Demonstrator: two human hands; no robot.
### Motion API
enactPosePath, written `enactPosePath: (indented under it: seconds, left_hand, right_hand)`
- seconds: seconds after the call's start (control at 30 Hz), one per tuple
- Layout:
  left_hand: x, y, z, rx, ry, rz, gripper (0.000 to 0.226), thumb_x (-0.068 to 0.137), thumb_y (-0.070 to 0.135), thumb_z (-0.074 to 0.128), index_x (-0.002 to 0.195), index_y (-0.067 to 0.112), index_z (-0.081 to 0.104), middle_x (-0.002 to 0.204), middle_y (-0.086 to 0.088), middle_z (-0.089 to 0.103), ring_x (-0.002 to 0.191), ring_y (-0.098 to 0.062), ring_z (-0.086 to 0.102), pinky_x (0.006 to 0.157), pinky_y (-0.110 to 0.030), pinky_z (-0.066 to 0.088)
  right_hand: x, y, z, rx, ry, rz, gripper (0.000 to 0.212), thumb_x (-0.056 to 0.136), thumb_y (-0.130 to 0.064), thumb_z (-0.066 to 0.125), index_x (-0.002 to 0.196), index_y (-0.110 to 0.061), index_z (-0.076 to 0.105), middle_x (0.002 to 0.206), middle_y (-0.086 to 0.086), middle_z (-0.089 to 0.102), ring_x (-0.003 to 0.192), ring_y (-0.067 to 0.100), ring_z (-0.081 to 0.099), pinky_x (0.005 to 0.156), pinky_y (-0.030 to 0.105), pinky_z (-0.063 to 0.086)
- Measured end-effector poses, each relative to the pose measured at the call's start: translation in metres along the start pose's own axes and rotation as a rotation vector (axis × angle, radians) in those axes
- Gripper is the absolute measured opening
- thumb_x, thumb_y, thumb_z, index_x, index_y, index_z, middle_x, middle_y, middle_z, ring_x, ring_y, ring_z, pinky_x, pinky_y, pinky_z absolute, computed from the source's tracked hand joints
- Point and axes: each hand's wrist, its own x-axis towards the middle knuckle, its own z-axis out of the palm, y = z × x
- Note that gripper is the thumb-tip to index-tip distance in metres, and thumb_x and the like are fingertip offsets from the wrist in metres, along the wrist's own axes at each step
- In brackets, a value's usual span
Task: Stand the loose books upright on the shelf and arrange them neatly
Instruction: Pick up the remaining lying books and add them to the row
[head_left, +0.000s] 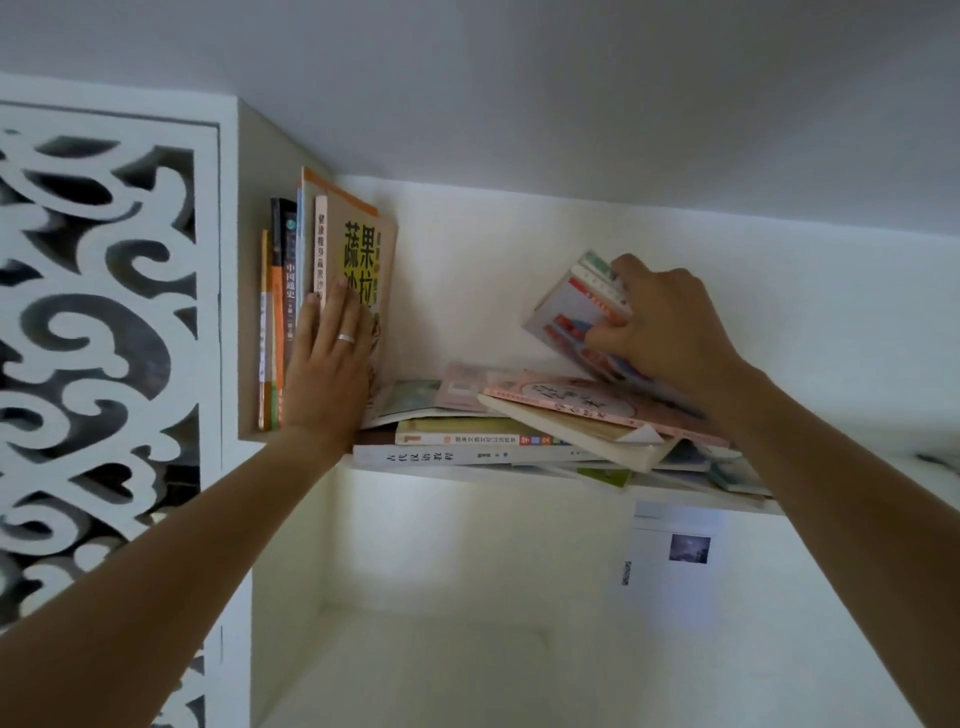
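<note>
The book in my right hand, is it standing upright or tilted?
Tilted. The right hand grips the small book raised above the flat pile, leaning at an angle, not yet standing on the shelf.

Lower cover of tan upright salad book (363, 244) hidden behind left hand (327, 364). Small white tilted book (576, 306) partly covered by right hand (670, 327); its print blurred, perhaps illegible. White fretwork panel (104, 312) cut by left edge.

Soft dim daylight, blurred and warped edges.

White shelf (467, 472) carries upright books (291, 312) at left; flat book pile (519, 431) sprawls rightward.
</note>
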Motion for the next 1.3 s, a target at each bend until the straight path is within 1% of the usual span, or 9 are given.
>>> enactPosePath:
  seconds: [0.13, 0.27, 0.4, 0.8, 0.97, 1.07, 1.13, 1.2, 1.3]
  left_hand:
    - [0.000, -0.006, 0.001, -0.148, 0.057, 0.024, 0.068, 0.101, 0.023, 0.060, 0.159, 0.002, 0.030, 0.167, -0.024, 0.023, 0.159, -0.039, 0.004, 0.127, -0.052, -0.013]
    - [0.003, -0.008, -0.002, -0.381, 0.128, -0.001, 0.052, 0.100, 0.021, 0.061, 0.147, 0.002, 0.047, 0.153, -0.021, 0.049, 0.154, -0.036, 0.027, 0.130, -0.049, 0.007]
    - [0.012, -0.011, -0.020, -0.797, 0.187, -0.129, 0.046, 0.109, 0.039, 0.033, 0.130, 0.012, 0.063, 0.133, -0.007, 0.066, 0.139, -0.024, 0.047, 0.120, -0.045, 0.028]
    - [0.037, 0.015, -0.050, -1.173, -0.083, -0.281, 0.111, 0.072, 0.082, 0.031, 0.165, 0.023, 0.013, 0.172, -0.007, 0.009, 0.157, -0.018, -0.007, 0.119, -0.033, -0.028]
    - [0.055, 0.023, -0.064, -1.200, -0.188, -0.411, 0.124, 0.058, 0.083, 0.030, 0.165, 0.021, 0.016, 0.171, -0.008, 0.004, 0.156, -0.020, -0.010, 0.115, -0.039, -0.032]
    - [0.060, 0.023, -0.073, -1.248, -0.218, -0.425, 0.121, 0.058, 0.081, 0.026, 0.163, 0.020, 0.023, 0.170, -0.006, 0.001, 0.155, -0.019, -0.014, 0.114, -0.046, -0.033]
    - [0.058, 0.024, -0.075, -1.290, -0.172, -0.421, 0.107, 0.066, 0.076, 0.039, 0.158, 0.022, 0.033, 0.169, -0.004, 0.000, 0.153, -0.016, -0.016, 0.119, -0.054, -0.030]
    - [0.058, 0.025, -0.077, -1.342, -0.140, -0.424, 0.087, 0.074, 0.063, 0.052, 0.153, 0.027, 0.041, 0.169, -0.003, -0.003, 0.153, -0.016, -0.020, 0.117, -0.057, -0.031]
    - [0.070, 0.026, -0.080, -1.369, -0.020, -0.389, 0.079, 0.074, 0.054, 0.057, 0.148, 0.031, 0.045, 0.167, -0.006, 0.000, 0.154, -0.022, -0.017, 0.110, -0.062, -0.035]
  right_hand:
    - [0.027, -0.044, -0.007, 0.137, 0.219, 0.014, 0.050, 0.085, -0.047, 0.073, 0.117, -0.013, 0.055, 0.103, 0.008, 0.072, 0.080, 0.026, 0.069, 0.074, 0.043, 0.060]
    - [0.058, -0.102, -0.007, 0.308, 0.404, 0.105, 0.042, 0.087, -0.038, 0.069, 0.113, -0.008, 0.056, 0.089, 0.000, 0.057, 0.072, 0.018, 0.052, 0.060, 0.026, 0.043]
    - [0.077, -0.154, 0.012, 0.452, 0.460, 0.162, 0.042, 0.081, -0.038, 0.067, 0.110, -0.009, 0.058, 0.089, 0.003, 0.062, 0.077, 0.024, 0.056, 0.068, 0.035, 0.049]
    - [0.067, -0.174, 0.046, 0.509, -0.079, -0.096, 0.061, 0.087, -0.043, 0.078, 0.137, -0.019, 0.052, 0.129, -0.001, 0.065, 0.101, 0.011, 0.064, 0.065, 0.007, 0.044]
    - [0.050, -0.138, 0.023, 0.690, -0.422, -0.062, 0.055, 0.097, -0.062, 0.054, 0.148, -0.045, 0.044, 0.139, -0.021, 0.056, 0.124, 0.005, 0.057, 0.096, 0.031, 0.051]
    - [0.033, -0.116, 0.005, 0.610, -0.770, 0.068, 0.063, 0.095, -0.075, 0.033, 0.155, -0.056, 0.022, 0.144, -0.022, 0.043, 0.134, 0.010, 0.044, 0.093, 0.033, 0.045]
    - [0.021, -0.099, -0.002, 0.580, -0.943, 0.145, 0.077, 0.089, -0.077, 0.043, 0.156, -0.058, 0.010, 0.150, -0.020, 0.037, 0.139, 0.015, 0.039, 0.105, 0.042, 0.043]
    - [0.013, -0.087, 0.002, 0.475, -0.901, 0.117, 0.094, 0.084, -0.071, 0.063, 0.157, -0.053, 0.007, 0.156, -0.014, 0.038, 0.135, 0.016, 0.045, 0.110, 0.041, 0.043]
    - [0.007, -0.088, 0.020, 0.323, -0.614, 0.111, 0.104, 0.076, -0.066, 0.076, 0.156, -0.032, 0.019, 0.138, -0.004, 0.054, 0.105, 0.014, 0.059, 0.079, 0.027, 0.050]
